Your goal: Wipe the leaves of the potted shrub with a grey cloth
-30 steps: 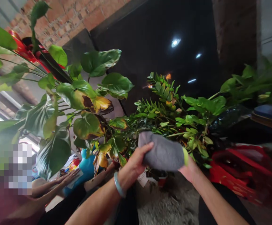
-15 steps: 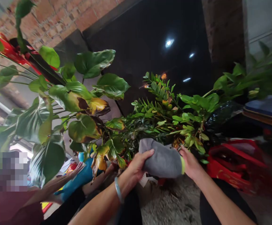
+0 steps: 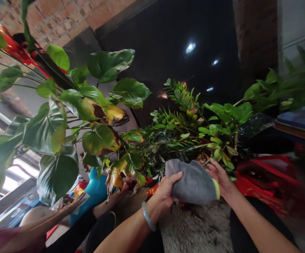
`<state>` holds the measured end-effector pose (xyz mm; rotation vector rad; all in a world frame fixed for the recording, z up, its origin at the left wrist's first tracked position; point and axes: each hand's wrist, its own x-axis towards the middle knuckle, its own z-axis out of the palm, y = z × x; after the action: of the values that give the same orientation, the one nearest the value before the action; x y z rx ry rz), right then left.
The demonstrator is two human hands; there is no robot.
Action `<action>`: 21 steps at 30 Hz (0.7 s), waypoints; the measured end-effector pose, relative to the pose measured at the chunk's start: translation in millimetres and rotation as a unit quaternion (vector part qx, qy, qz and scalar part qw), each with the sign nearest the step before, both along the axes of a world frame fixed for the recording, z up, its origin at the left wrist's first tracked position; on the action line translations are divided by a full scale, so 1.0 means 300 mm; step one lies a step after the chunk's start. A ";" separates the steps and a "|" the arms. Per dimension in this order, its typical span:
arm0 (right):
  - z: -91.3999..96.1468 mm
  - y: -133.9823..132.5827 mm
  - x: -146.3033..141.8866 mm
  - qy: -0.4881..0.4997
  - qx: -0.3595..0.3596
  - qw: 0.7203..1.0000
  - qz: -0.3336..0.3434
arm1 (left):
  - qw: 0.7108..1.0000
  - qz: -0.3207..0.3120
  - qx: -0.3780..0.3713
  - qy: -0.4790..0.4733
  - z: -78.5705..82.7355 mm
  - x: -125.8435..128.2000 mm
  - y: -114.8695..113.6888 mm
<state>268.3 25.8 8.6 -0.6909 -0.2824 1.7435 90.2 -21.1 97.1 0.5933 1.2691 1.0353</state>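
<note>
A grey cloth (image 3: 191, 182) with a yellow-green edge hangs from my left hand (image 3: 165, 191). The thumb lies on top of it and the fingers are wrapped underneath. Just beyond the cloth's right end, my right hand (image 3: 219, 175) has its fingers pinched together among the low leaves. A thin stem-like bit shows at its fingertips, too small to name surely. Right behind both hands grows a leafy green plant (image 3: 178, 130), with some yellowed leaves near its base.
Large plant leaves (image 3: 99, 138), some browned, spread across the left. A red bag (image 3: 268, 182) sits at the right. Beside me at lower left are a co-worker's arm (image 3: 44, 218) and a turquoise vase-like object (image 3: 97, 186). A dark glossy panel (image 3: 168, 45) stands behind.
In the view, both hands and the cloth have shifted slightly right, along with the plants. The cloth's right end now droops lower, and more of the turquoise object shows.
</note>
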 end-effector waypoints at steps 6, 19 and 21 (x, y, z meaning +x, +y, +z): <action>-0.025 0.010 0.013 -0.016 0.019 1.000 -0.013 | 0.974 0.107 0.184 -0.080 0.218 -0.078 0.086; 0.000 0.001 -0.001 -0.049 -0.008 0.999 0.004 | 0.996 -0.012 0.071 -0.045 0.082 -0.120 -0.068; -0.003 0.005 0.001 -0.040 -0.002 0.999 -0.009 | 0.988 0.063 0.125 -0.069 0.172 -0.148 -0.011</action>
<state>268.6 27.1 7.7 -0.7652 -0.3269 1.7011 45.6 -24.3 148.8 0.6258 1.0724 1.3308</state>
